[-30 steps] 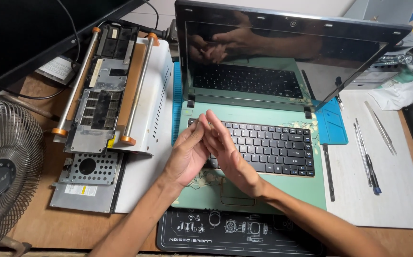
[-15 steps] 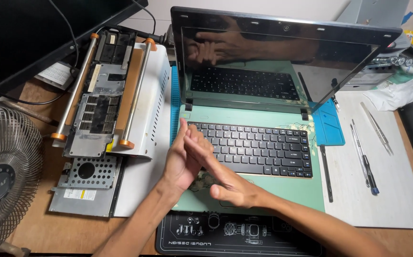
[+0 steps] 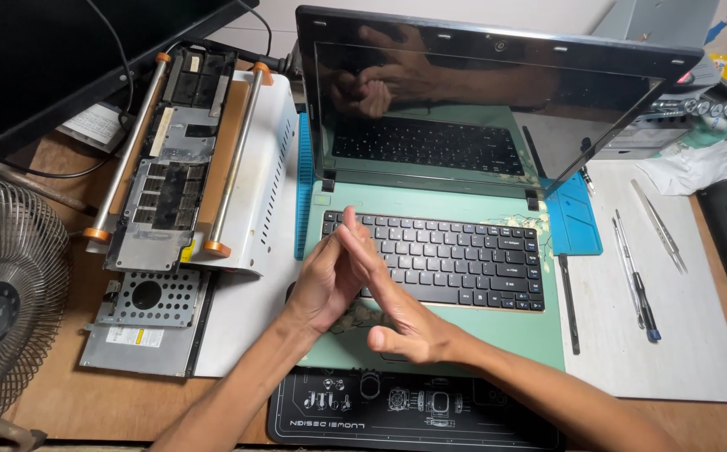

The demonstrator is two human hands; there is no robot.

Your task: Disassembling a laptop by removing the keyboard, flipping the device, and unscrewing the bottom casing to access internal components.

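Both my hands meet palm to palm over the front-left corner of the green laptop (image 3: 464, 326), my left hand (image 3: 326, 280) upright against my right hand (image 3: 397, 314), fingers out flat and gripping nothing. Its keyboard (image 3: 443, 259) lies just ahead and to the right of them, long axis running left to right across the worktop (image 3: 37, 410), my right hand the nearer. A perforated metal tray (image 3: 150, 322) to the left holds nothing I can see.

left hand (image 3: 323, 280) and right hand (image 3: 393, 305) pressed together — fingers (image 3: 355, 238) extended.
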